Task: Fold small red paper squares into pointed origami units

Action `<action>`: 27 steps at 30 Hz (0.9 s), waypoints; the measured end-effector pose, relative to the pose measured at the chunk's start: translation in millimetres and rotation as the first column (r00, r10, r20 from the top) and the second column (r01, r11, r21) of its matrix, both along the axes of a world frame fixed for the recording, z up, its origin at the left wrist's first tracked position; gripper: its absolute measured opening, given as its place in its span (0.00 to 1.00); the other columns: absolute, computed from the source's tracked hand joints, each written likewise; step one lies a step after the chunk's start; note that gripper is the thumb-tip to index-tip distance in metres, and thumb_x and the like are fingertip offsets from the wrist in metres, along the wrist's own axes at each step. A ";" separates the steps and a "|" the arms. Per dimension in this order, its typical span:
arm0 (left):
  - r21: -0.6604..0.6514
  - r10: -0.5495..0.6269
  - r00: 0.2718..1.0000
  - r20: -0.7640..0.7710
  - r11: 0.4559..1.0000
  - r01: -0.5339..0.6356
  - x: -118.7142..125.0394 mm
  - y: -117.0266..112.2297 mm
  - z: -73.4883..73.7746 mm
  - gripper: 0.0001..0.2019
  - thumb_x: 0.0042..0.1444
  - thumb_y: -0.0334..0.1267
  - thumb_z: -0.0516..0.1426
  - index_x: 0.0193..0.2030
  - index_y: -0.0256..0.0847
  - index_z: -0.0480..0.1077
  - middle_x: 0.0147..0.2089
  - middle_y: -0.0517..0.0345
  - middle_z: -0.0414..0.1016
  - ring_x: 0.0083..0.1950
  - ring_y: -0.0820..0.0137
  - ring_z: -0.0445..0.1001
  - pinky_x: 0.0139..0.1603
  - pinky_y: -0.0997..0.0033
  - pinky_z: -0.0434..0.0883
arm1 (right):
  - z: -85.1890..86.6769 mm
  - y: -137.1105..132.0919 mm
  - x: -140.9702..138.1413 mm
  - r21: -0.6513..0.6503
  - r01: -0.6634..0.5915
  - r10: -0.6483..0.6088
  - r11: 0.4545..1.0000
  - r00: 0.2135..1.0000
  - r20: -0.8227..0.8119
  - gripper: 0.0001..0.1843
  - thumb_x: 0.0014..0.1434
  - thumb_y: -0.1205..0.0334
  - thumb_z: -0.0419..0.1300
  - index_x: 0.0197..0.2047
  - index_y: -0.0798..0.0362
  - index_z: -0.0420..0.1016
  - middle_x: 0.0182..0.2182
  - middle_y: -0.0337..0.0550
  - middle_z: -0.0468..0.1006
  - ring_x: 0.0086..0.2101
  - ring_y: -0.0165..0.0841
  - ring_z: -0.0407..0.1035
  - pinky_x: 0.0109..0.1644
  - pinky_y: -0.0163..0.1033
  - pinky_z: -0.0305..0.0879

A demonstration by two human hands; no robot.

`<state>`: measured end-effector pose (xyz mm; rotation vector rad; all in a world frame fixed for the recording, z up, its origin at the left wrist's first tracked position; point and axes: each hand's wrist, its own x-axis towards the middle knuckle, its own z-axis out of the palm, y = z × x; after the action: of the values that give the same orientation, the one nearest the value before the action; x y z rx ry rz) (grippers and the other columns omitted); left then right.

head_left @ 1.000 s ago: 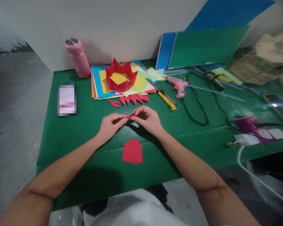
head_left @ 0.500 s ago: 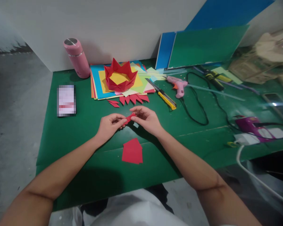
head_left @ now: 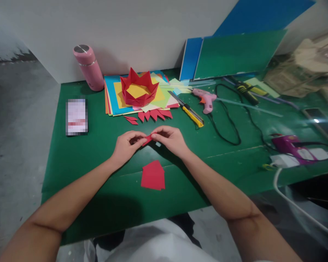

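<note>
A small folded piece of red paper (head_left: 148,139) is pinched between both hands above the table. My left hand (head_left: 128,147) grips its left end with thumb and fingers. At the right end, the thumb and fingers of my right hand (head_left: 171,140) are closed on it, hiding part of the paper. Below the hands lies a short stack of red paper squares (head_left: 153,175). Beyond them are several folded red paper pieces (head_left: 155,115) in a row. A red folded paper ring with pointed tips (head_left: 127,96) rests on a pile of coloured paper sheets (head_left: 109,102).
A utility knife (head_left: 192,115), a pink glue gun (head_left: 206,100) with a black cord, and yellow-black tools (head_left: 247,92) lie to the right. A pink bottle (head_left: 90,71) and a blurred-out rectangular object (head_left: 76,117) are at left. A power strip (head_left: 287,160) sits far right.
The fingers of my right hand have come down and closed further over the red paper, so less of it shows. My left hand stays almost in place.
</note>
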<state>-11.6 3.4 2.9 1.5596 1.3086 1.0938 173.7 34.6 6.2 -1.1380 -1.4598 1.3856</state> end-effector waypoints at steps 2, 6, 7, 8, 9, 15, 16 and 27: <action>-0.003 -0.007 1.000 0.030 1.000 0.007 0.6 -0.4 -1.3 0.07 0.53 0.41 0.62 0.36 0.41 0.75 0.33 0.59 0.78 0.29 0.74 0.74 0.31 0.75 0.71 | -0.1 0.4 -0.1 -0.009 0.010 -0.010 1.000 1.000 -0.002 0.13 0.45 0.54 0.70 0.29 0.53 0.78 0.23 0.37 0.76 0.24 0.26 0.68 0.32 0.34 0.67; 0.030 0.000 0.999 0.034 1.000 -0.001 0.6 -1.3 -1.0 0.07 0.53 0.41 0.62 0.34 0.40 0.73 0.31 0.61 0.76 0.27 0.75 0.73 0.30 0.76 0.70 | -0.5 0.6 -0.3 -0.015 0.020 -0.020 1.000 1.000 -0.002 0.13 0.45 0.53 0.70 0.29 0.53 0.77 0.23 0.37 0.76 0.24 0.26 0.68 0.31 0.34 0.67; 0.050 -0.004 1.000 0.011 0.999 0.004 0.3 -1.5 -0.1 0.06 0.54 0.41 0.62 0.34 0.40 0.73 0.32 0.61 0.77 0.29 0.74 0.74 0.31 0.76 0.71 | -0.5 0.7 -0.3 -0.016 0.019 -0.019 1.000 1.000 -0.002 0.13 0.45 0.53 0.70 0.29 0.53 0.77 0.23 0.37 0.76 0.24 0.26 0.68 0.32 0.34 0.67; 0.079 -0.015 1.000 -0.021 0.997 0.016 0.0 -1.7 0.9 0.05 0.55 0.40 0.61 0.34 0.41 0.74 0.33 0.60 0.78 0.31 0.73 0.75 0.33 0.75 0.72 | -0.5 0.8 -0.2 -0.017 0.018 -0.018 1.000 1.000 -0.003 0.13 0.45 0.53 0.70 0.29 0.54 0.77 0.23 0.37 0.76 0.25 0.26 0.68 0.32 0.34 0.67; 0.115 -0.028 0.998 -0.058 0.993 0.035 -0.4 -1.7 1.9 0.05 0.56 0.39 0.61 0.34 0.41 0.75 0.35 0.59 0.79 0.34 0.72 0.76 0.36 0.74 0.73 | -0.4 0.9 -0.2 -0.019 0.018 -0.018 1.000 1.000 -0.004 0.13 0.45 0.53 0.70 0.28 0.54 0.78 0.24 0.37 0.77 0.25 0.26 0.68 0.32 0.34 0.67; 0.306 -0.092 0.976 -0.199 0.940 0.152 -2.0 -1.8 3.3 0.08 0.60 0.36 0.57 0.39 0.45 0.78 0.43 0.58 0.81 0.44 0.69 0.78 0.49 0.67 0.73 | -0.1 0.8 0.3 -0.016 0.015 -0.015 1.000 1.000 0.000 0.13 0.45 0.53 0.70 0.29 0.53 0.78 0.24 0.37 0.77 0.24 0.26 0.68 0.32 0.34 0.67; 0.312 -0.092 0.975 -0.202 0.938 0.153 -2.0 -1.8 2.8 0.08 0.60 0.35 0.57 0.39 0.45 0.79 0.42 0.58 0.81 0.44 0.70 0.78 0.49 0.68 0.74 | -0.3 0.6 0.3 -0.013 0.011 -0.011 1.000 1.000 0.002 0.13 0.46 0.53 0.70 0.29 0.53 0.78 0.24 0.37 0.76 0.24 0.26 0.68 0.32 0.34 0.67; 0.183 0.023 0.998 -0.057 0.983 -0.012 0.1 -2.0 4.6 0.06 0.56 0.34 0.61 0.38 0.47 0.80 0.40 0.59 0.82 0.44 0.69 0.79 0.48 0.67 0.76 | -2.2 -0.4 0.1 -0.141 -0.156 0.145 0.978 0.986 -0.086 0.16 0.44 0.53 0.71 0.32 0.54 0.76 0.27 0.37 0.77 0.26 0.26 0.69 0.31 0.33 0.66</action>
<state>-11.5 1.4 7.5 1.7286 1.2924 1.2157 173.8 34.3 4.0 -1.0714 -1.4333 1.6468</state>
